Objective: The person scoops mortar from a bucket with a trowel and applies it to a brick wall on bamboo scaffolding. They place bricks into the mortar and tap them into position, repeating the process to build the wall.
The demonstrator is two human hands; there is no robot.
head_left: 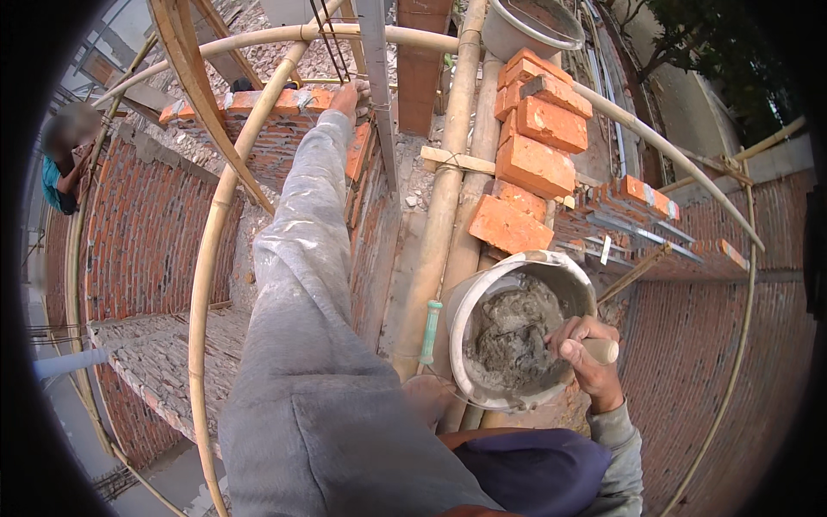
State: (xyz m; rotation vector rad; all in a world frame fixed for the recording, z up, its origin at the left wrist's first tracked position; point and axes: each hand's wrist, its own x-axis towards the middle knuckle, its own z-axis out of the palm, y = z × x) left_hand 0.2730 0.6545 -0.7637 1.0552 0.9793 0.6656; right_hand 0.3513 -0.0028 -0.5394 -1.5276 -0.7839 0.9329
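Observation:
My left arm, in a dusty grey sleeve, reaches far forward over the brick wall. At the wall's end my left hand is closed, beside thin steel rods and an upright grey post; what it grips is hidden. My right hand is closed round the pale wooden handle of a trowel. The trowel's blade cannot be made out at the wet grey mortar. The mortar lies in a round, cement-crusted bucket close in front of me, whose wire handle has a green grip.
Loose orange bricks are stacked on bamboo poles beyond the bucket. Another bucket stands behind them. A curved bamboo rail runs along my left. At far left is another person. Brick walls drop away at right.

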